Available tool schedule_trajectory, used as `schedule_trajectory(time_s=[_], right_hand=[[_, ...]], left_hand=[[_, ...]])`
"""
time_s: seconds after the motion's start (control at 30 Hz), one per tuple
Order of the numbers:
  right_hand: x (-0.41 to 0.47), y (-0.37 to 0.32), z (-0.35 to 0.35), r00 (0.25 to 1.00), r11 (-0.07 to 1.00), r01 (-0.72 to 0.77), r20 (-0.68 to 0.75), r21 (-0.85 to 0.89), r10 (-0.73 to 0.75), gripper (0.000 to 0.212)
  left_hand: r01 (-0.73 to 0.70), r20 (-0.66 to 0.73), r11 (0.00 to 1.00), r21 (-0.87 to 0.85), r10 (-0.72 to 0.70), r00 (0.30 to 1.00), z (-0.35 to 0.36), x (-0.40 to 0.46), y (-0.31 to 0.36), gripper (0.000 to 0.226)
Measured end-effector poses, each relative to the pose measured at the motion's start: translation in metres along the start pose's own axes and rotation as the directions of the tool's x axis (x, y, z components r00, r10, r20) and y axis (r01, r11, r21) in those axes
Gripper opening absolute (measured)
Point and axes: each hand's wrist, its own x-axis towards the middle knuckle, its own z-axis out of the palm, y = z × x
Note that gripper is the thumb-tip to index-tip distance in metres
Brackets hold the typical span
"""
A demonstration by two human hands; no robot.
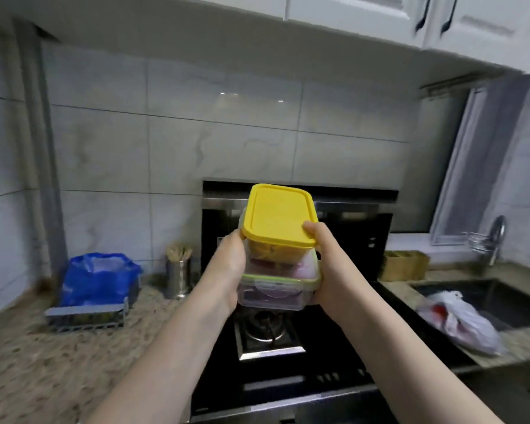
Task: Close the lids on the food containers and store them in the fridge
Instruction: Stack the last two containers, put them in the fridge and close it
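Note:
Two food containers are stacked and held up in the air above the stove. The upper one is a clear tub with a closed yellow lid (279, 214). Under it sits a clear container with a green-rimmed lid (276, 287), also closed, with pinkish food inside. My left hand (227, 267) grips the left side of the stack. On the right side my right hand (328, 264) clasps it, thumb resting on the yellow lid's corner. No fridge is in view.
A black gas stove (270, 332) lies below the stack. On the granite counter (43, 362) stand a blue bag in a rack (95, 280) and a metal chopstick holder (178, 275). The sink (496, 298), faucet (494, 240) and a plastic bag (459, 322) are at right.

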Motion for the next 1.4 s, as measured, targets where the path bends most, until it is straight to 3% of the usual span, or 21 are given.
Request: schedule_trajectory(time_s=[0.13,0.23,0.33,0.4,0.5,0.57,0.7,0.83,0.97,1.13,1.2,1.27,1.4], right_hand=[[0.015,-0.016,-0.062,0.983,0.998,0.059,-0.175,0.028,-0.053,0.035],[0.025,-0.030,-0.095,0.943,0.995,0.092,-0.323,0.030,-0.078,0.047],[0.036,-0.042,-0.128,0.903,0.989,0.139,-0.417,0.058,-0.103,0.048],[0.033,-0.047,-0.143,0.865,0.981,0.189,-0.481,0.048,-0.143,0.046],[0.018,-0.054,-0.173,0.733,0.962,0.274,-0.649,0.008,-0.203,0.053],[0.000,-0.059,-0.187,0.695,0.953,0.302,-0.682,-0.009,-0.227,0.053],[-0.052,-0.071,-0.218,0.583,0.933,0.355,-0.764,-0.066,-0.275,0.045],[-0.107,-0.079,-0.246,0.412,0.910,0.369,-0.845,-0.187,-0.341,0.040],[-0.161,-0.089,-0.270,0.296,0.872,0.408,-0.865,-0.270,-0.406,0.043],[-0.221,-0.110,-0.302,0.127,0.841,0.413,-0.892,-0.349,-0.433,0.035],[-0.243,-0.121,-0.316,0.044,0.830,0.418,-0.904,-0.370,-0.426,0.028],[-0.265,-0.132,-0.330,-0.032,0.826,0.407,-0.910,-0.390,-0.414,0.022],[-0.304,-0.153,-0.358,-0.102,0.828,0.390,-0.913,-0.403,-0.396,0.017]], left_hand=[[-0.001,0.223,0.999,0.047,-0.009,0.975,0.066,0.043,-0.020,0.061],[-0.016,0.371,0.997,0.080,-0.015,0.928,0.110,0.070,-0.027,0.069],[-0.022,0.481,0.996,0.082,-0.021,0.876,0.151,0.100,-0.032,0.062],[-0.014,0.540,0.994,0.107,-0.046,0.840,0.174,0.114,-0.034,0.045],[0.023,0.688,0.997,0.077,-0.070,0.722,0.224,0.126,-0.049,0.047],[0.093,0.753,0.995,0.044,-0.095,0.651,0.254,0.121,-0.061,0.055],[0.136,0.805,0.991,-0.006,-0.076,0.589,0.312,0.084,-0.081,0.042],[0.259,0.928,0.966,0.015,-0.110,0.357,0.369,0.039,-0.092,0.045],[0.283,0.974,0.959,-0.007,-0.058,0.220,0.417,-0.008,-0.100,0.047],[0.279,0.988,0.960,0.021,-0.063,0.141,0.478,-0.064,-0.098,0.041],[0.273,0.988,0.962,0.021,-0.061,0.142,0.502,-0.086,-0.095,0.037],[0.212,0.986,0.976,0.042,-0.074,0.147,0.524,-0.107,-0.092,0.046],[0.251,0.985,0.967,0.052,-0.091,0.148,0.563,-0.143,-0.087,0.045]])
